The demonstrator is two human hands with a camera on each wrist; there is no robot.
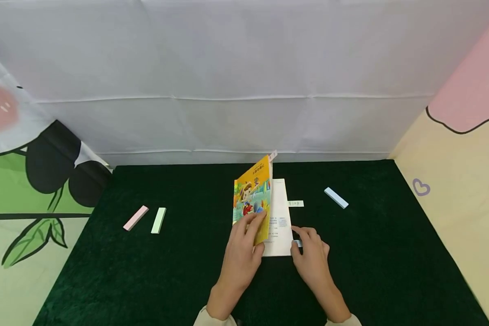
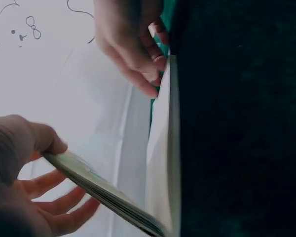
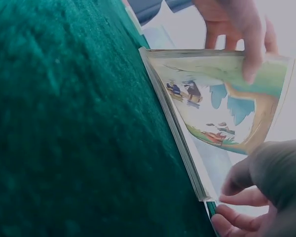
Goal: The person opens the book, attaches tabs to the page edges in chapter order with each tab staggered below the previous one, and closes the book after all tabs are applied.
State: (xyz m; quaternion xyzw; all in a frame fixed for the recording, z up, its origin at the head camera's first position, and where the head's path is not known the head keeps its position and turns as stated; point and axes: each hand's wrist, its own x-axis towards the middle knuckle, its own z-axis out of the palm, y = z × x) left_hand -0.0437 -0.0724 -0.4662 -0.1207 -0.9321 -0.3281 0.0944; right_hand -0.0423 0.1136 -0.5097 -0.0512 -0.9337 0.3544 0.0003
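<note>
A thin children's book [image 1: 250, 194] with a yellow, illustrated cover stands partly open on the dark green cloth. My left hand [image 1: 244, 240] grips its raised cover side, thumb on an inner page and fingers on the outside; the right wrist view shows a coloured picture [image 3: 212, 108] on that inner side. The white right-hand page [image 1: 278, 217] lies flat. At this page's right edge, my right hand [image 1: 311, 256] touches the book with loosely bent fingers. A light blue tab [image 1: 298, 243] shows between its thumb and index finger, partly hidden. Higher on that edge a pale tab [image 1: 296, 203] with writing sticks out.
Pink [image 1: 136, 218] and light green [image 1: 158, 220] sticky-note strips lie to the left on the green cloth [image 1: 179, 280]. A pale blue strip [image 1: 336, 198] lies to the right. Another tab [image 1: 273, 155] rises from the book's top. A white curtain [image 1: 244, 81] hangs behind.
</note>
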